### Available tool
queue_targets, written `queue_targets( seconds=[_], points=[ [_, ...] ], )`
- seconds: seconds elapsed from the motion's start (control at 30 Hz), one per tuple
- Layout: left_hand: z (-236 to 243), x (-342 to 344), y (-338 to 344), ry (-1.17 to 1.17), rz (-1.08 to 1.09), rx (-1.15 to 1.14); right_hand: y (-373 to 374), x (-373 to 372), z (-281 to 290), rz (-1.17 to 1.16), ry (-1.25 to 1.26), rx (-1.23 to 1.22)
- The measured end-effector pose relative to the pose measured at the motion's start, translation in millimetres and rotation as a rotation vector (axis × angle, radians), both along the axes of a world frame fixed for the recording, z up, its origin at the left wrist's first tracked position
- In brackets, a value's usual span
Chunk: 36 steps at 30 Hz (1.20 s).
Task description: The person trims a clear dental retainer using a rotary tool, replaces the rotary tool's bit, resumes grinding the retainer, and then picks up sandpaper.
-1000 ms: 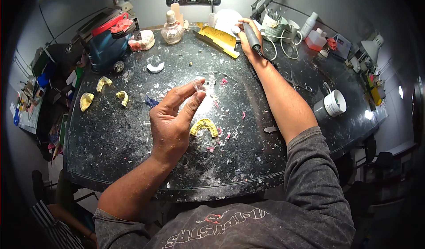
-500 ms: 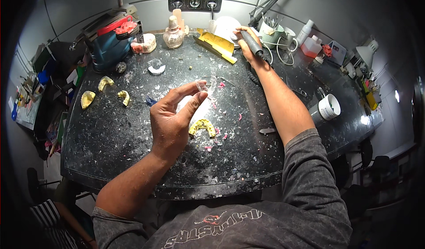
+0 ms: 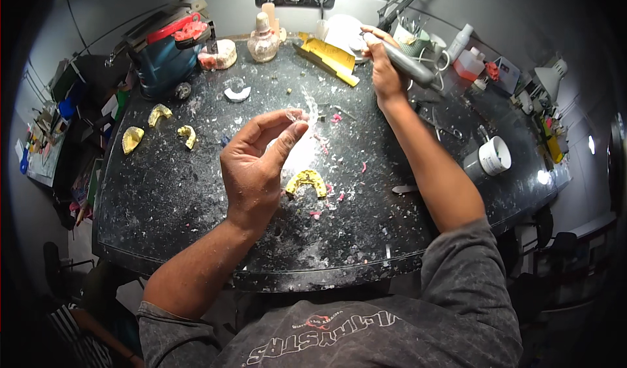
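My left hand [image 3: 257, 162] is raised over the middle of the bench, thumb and fingertips pinching a clear dental aligner [image 3: 312, 111]. Its curved, see-through edge stands up beyond the fingertips. Over at the far right, my right hand [image 3: 389, 74] is wrapped round a grey rotary handpiece [image 3: 413, 66]. The tip of the handpiece is hard to make out against the bright white object behind it. Below the aligner, a yellow horseshoe-shaped dental model [image 3: 305, 184] lies on the bench in the lamp light, touched by neither hand.
More yellow models [image 3: 132, 140] lie at the left, and a white arch model [image 3: 237, 94] farther back. Behind stand a glass burner bottle [image 3: 262, 41] and a folded yellow sheet [image 3: 330, 59]. Scissors [image 3: 447, 129] and a white tub [image 3: 494, 156] are at the right. Pink scraps and white debris litter the black bench [image 3: 176, 204].
My right hand has turned the handpiece, whose thick rear end now points out to the right. The aligner is tilted more upright in my left hand. The whole view has shifted slightly.
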<state>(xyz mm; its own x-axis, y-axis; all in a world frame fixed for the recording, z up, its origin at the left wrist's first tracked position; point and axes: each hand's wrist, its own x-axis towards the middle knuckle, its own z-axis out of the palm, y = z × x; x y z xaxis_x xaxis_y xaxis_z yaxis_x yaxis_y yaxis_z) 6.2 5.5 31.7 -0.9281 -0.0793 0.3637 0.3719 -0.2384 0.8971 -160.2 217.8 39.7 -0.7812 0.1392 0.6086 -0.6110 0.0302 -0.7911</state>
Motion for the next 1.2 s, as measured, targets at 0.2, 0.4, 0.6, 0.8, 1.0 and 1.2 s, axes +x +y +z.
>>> queue_targets(
  seconds=[0.2, 0.4, 0.6, 0.8, 1.0, 1.2],
  points=[
    [-10, -4, 4, -0.009, -0.088, 0.175, -36, 139, -3, 0.251, 0.011, 0.131],
    [-13, 0, 9, 0.023, -0.065, 0.131, -50, 159, -17, 0.202, -0.010, 0.110],
    [-17, 4, 12, 0.033, -0.050, 0.068, -47, 160, -21, 0.159, 0.164, 0.169],
    [-18, 5, 13, 0.064, -0.082, 0.067, -44, 163, -20, 0.235, 0.210, 0.229],
    [-17, 7, 11, 0.023, -0.068, 0.055, -49, 160, -22, 0.121, 0.377, 0.246],
    [-17, 7, 11, 0.026, -0.071, 0.058, -47, 158, -23, 0.139, 0.437, 0.283]
  ],
)
